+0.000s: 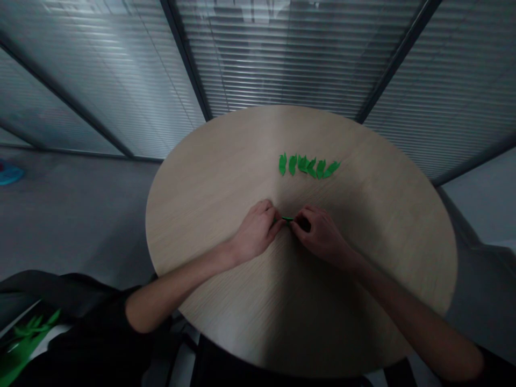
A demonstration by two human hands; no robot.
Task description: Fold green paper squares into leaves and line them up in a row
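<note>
My left hand [258, 228] and my right hand [320, 234] meet over the middle of the table. Between them a thin green strip [287, 219], perhaps folded paper, is pinched, one end in each hand. Fingertips cover both its ends, and only a short middle part shows. Beyond the hands, several small green leaf-shaped pieces [292, 165] lie in a row. Some of those at the right of the row touch or overlap, while the two at the left lie apart.
The round wooden table [209, 177] has its far edge close to glass panels with blinds [282, 64]. At lower left, more green pieces [34, 328] lie beside my dark sleeve. Something blue [8, 172] is on the floor at far left.
</note>
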